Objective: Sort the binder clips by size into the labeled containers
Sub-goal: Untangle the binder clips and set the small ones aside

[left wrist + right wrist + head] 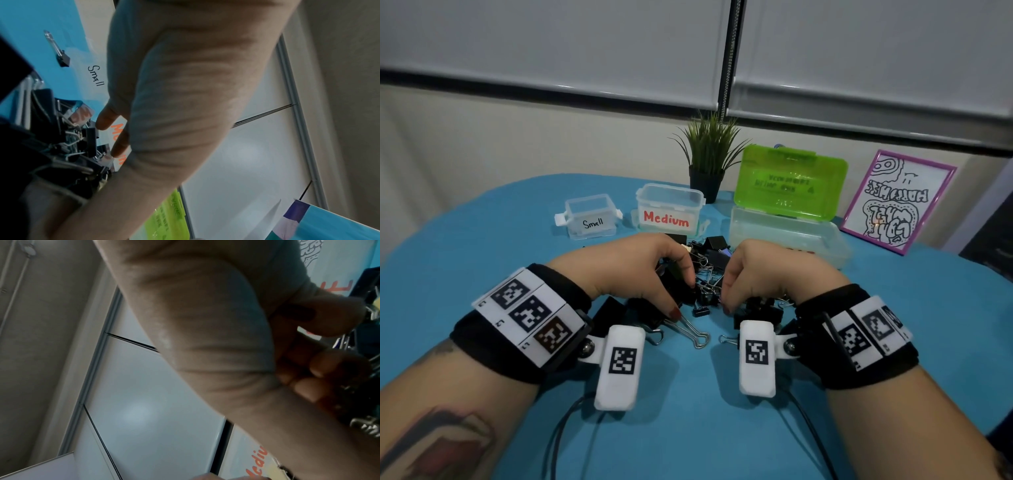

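Binder clips [705, 274] heaped mid-table on the teal tablecloth [482, 240], just in front of the containers, nothing sorted yet as far as can be told. Both hands down in the pile: left hand [640, 270] curled with fingertips among the black clips, right hand [753, 274] curled the same way right beside it. Can't tell whether either one actually has a clip pinched or is just raking through; wrist views too blurry to settle it.

Probable trouble from here: wire handles all tangled together, so lifting one clip likely drags a neighbour along and drops it off-pile or into the wrong tub. Also easy to misjudge size with the mediums and smalls mixed so tight. One small stray clip [61, 55] off by itself near the Small tub, easy to forget.

Counts:
- three containers: Small tub [589, 216], Medium tub [671, 212], clear case with green lid [787, 212] (label mostly hidden behind the right hand)
- two hands
- one potted plant [709, 161], one framed drawing [897, 202]
- clips: too jumbled to count, looks like a couple dozen maybe
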